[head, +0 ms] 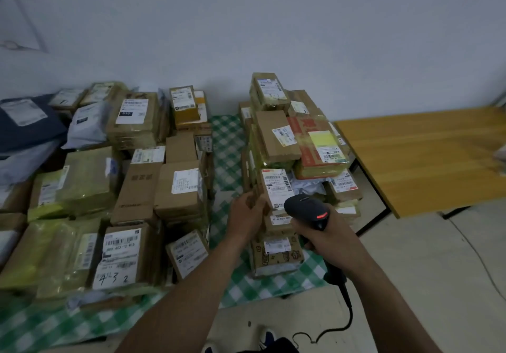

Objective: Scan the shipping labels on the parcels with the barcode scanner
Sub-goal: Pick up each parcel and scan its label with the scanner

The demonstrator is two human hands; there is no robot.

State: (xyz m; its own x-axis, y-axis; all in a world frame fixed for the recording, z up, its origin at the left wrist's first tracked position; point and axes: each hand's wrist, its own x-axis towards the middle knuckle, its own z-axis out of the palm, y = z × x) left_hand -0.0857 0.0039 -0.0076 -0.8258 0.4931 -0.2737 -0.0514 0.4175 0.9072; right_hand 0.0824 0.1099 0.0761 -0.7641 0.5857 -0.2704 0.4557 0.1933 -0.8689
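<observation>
Just right of the left hand, which gripped a labelled parcel, the right hand clasped the barcode scanner, seemingly aimed at its label.

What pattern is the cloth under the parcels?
The cloth is green-and-white checked, seen in the head view.
</observation>
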